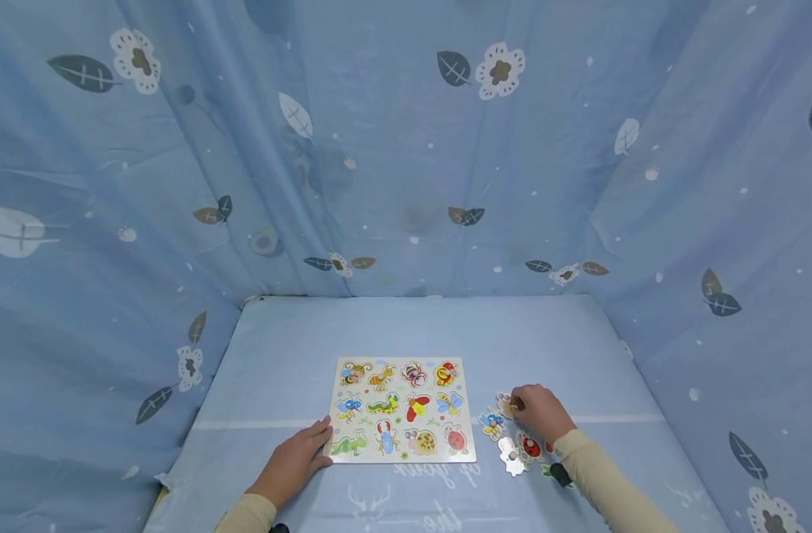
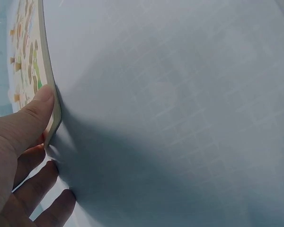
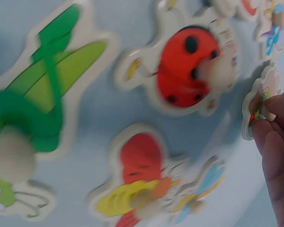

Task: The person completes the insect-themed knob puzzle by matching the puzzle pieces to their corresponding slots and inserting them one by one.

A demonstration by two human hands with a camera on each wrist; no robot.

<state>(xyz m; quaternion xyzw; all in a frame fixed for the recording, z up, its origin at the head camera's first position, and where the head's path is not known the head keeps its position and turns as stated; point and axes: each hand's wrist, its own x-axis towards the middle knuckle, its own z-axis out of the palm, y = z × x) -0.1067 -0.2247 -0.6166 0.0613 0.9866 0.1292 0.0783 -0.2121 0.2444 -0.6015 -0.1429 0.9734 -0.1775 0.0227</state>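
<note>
A wooden insect puzzle board lies on the table, rows of printed insects across it; in the left wrist view, small wooden knobs stand up from its face. My left hand grips its near left corner, thumb on the rim and fingers at the edge. Right of the board, my right hand pinches the knob of a puzzle piece with a scalloped edge, tilted on its side; its picture is partly hidden by the fingers. Nearby lie a ladybug piece and a green grasshopper piece.
More loose pieces surround the right hand: a red and yellow winged insect, a blue dragonfly, a blue mosquito-like one and a shiny pale one. Blue patterned curtains enclose the cloth-covered table at back and sides.
</note>
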